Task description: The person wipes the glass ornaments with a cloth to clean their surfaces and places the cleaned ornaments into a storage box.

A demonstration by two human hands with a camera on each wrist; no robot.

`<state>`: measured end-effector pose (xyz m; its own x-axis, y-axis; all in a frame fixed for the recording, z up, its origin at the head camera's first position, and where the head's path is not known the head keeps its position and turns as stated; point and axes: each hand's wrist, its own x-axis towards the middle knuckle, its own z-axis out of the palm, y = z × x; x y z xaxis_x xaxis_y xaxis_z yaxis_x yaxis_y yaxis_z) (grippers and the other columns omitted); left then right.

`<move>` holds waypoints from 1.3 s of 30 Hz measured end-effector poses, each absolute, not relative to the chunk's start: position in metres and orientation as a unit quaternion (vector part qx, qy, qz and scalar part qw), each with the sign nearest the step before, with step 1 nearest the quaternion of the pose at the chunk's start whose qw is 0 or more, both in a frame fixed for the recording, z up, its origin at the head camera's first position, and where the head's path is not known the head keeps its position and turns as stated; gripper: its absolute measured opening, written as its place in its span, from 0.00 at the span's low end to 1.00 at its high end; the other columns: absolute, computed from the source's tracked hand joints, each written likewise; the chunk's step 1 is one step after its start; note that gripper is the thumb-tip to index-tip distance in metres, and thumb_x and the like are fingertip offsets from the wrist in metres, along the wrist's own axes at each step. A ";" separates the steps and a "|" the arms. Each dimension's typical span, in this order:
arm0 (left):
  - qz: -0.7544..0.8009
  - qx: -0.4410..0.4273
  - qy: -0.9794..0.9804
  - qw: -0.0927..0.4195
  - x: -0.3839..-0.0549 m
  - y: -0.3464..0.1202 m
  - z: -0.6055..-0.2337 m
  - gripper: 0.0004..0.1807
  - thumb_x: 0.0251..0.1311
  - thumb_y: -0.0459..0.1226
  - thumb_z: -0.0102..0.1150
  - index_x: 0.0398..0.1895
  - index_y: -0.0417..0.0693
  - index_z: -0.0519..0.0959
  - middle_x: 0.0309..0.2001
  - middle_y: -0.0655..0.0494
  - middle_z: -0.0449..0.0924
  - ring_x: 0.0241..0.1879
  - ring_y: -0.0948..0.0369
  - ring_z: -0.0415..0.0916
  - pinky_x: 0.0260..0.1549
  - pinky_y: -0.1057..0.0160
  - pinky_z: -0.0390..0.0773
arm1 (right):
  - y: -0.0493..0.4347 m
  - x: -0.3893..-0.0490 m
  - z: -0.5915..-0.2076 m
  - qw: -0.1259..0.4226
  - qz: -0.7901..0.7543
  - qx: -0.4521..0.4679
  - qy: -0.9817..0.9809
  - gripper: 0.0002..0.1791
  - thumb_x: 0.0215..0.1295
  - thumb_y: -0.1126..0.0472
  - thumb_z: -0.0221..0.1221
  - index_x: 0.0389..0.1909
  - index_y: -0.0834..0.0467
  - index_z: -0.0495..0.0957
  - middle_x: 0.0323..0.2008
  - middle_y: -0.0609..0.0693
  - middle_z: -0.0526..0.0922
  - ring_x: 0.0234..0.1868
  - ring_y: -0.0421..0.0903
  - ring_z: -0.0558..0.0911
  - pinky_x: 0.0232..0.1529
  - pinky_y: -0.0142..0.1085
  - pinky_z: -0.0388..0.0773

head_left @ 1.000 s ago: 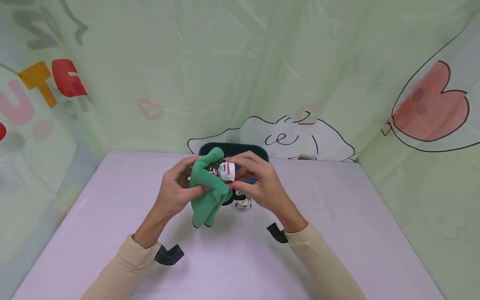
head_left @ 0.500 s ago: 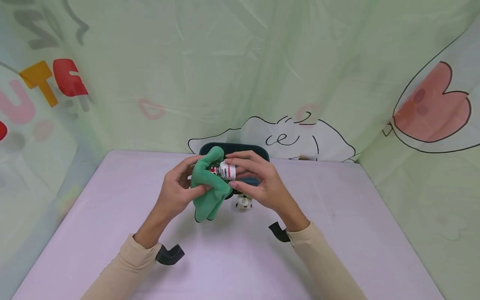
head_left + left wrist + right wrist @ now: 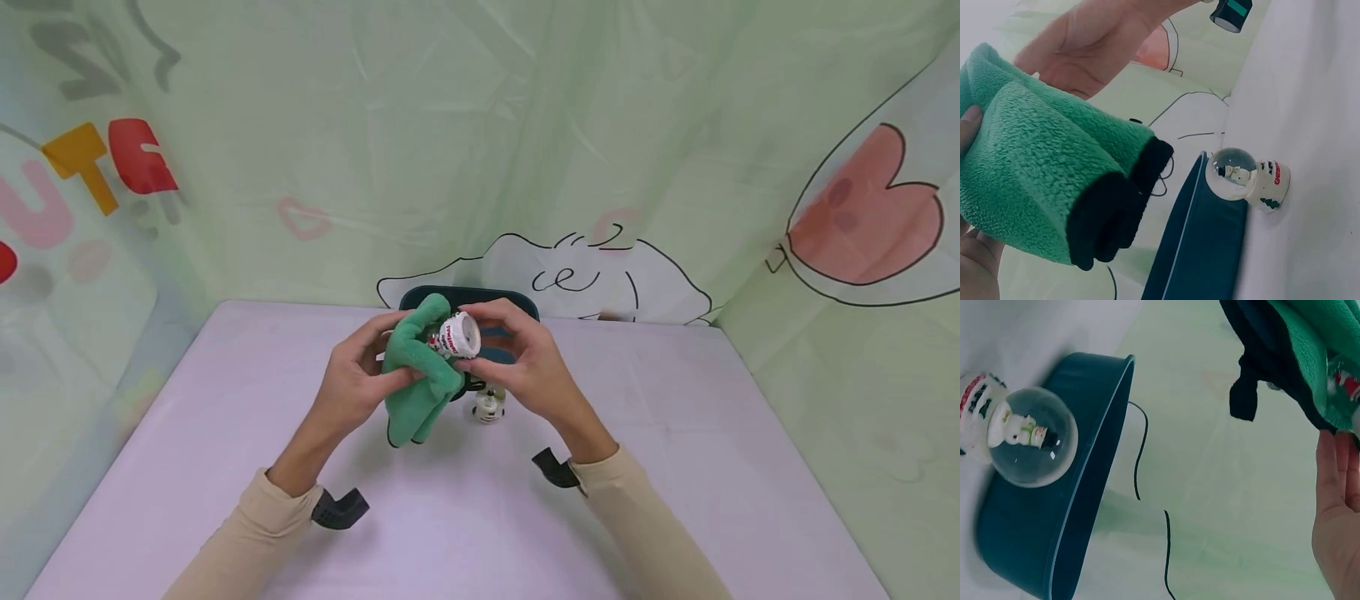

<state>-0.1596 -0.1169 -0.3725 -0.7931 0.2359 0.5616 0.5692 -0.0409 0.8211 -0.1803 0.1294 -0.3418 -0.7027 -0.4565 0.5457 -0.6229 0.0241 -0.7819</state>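
My left hand [image 3: 351,371] grips a fuzzy green cloth [image 3: 423,400] with dark edging, folded around a snow globe [image 3: 459,335]. The globe's white base with red lettering sticks out to the right, its underside partly facing me. My right hand [image 3: 528,358] has its thumb below that base and a finger above it, pinching it. In the right wrist view some red shows inside the cloth [image 3: 1310,369]; the cloth hides most of the glass. A second snow globe [image 3: 1032,437], with a snowman inside and a white base, stands upright on the table under my hands.
A dark teal tub [image 3: 1022,531] sits at the back of the table [image 3: 637,467], behind the standing globe and partly hidden by my hands. A printed pale green curtain [image 3: 315,150] hangs behind the table. Black wrist mounts [image 3: 340,508] project from both sleeves.
The held snow globe has turned so that its base's underside now shows. My right fingers have shifted around the base. The left hand and cloth stay nearly in place.
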 end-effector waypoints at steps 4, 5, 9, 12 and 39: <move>-0.668 -0.298 -0.671 0.122 -0.161 -0.116 -0.372 0.37 0.54 0.17 0.66 0.69 0.39 0.70 0.65 0.47 0.73 0.58 0.53 0.77 0.51 0.61 0.83 | 0.129 -0.180 -0.340 0.066 0.602 0.390 -0.694 0.33 0.58 0.78 0.68 0.65 0.61 0.72 0.60 0.53 0.74 0.58 0.52 0.79 0.59 0.44 0.81; -0.670 -0.298 -0.669 0.122 -0.161 -0.116 -0.372 0.37 0.54 0.17 0.66 0.69 0.39 0.70 0.65 0.47 0.73 0.59 0.53 0.77 0.51 0.61 0.83 | 0.128 -0.180 -0.340 0.063 0.607 0.392 -0.689 0.33 0.58 0.78 0.67 0.65 0.62 0.72 0.60 0.54 0.73 0.58 0.52 0.79 0.59 0.44 0.80; -0.675 -0.300 -0.664 0.120 -0.161 -0.116 -0.372 0.37 0.54 0.17 0.67 0.70 0.38 0.70 0.66 0.48 0.72 0.59 0.52 0.76 0.51 0.62 0.83 | 0.128 -0.180 -0.340 0.052 0.623 0.403 -0.669 0.31 0.59 0.80 0.65 0.64 0.67 0.70 0.61 0.57 0.71 0.58 0.52 0.80 0.60 0.41 0.79; -0.681 -0.298 -0.659 0.115 -0.161 -0.116 -0.372 0.37 0.55 0.18 0.67 0.70 0.38 0.69 0.66 0.49 0.72 0.59 0.53 0.77 0.50 0.62 0.83 | 0.128 -0.181 -0.340 0.052 0.625 0.410 -0.662 0.31 0.58 0.81 0.64 0.64 0.68 0.70 0.61 0.58 0.71 0.57 0.52 0.80 0.59 0.39 0.80; -0.646 -0.326 -0.675 0.142 -0.155 -0.108 -0.374 0.35 0.53 0.18 0.69 0.66 0.33 0.71 0.58 0.47 0.78 0.53 0.60 0.78 0.50 0.62 0.84 | 0.126 -0.175 -0.335 0.107 0.577 0.336 -0.737 0.20 0.55 0.70 0.74 0.47 0.63 0.79 0.44 0.54 0.86 0.37 0.47 0.88 0.40 0.41 0.87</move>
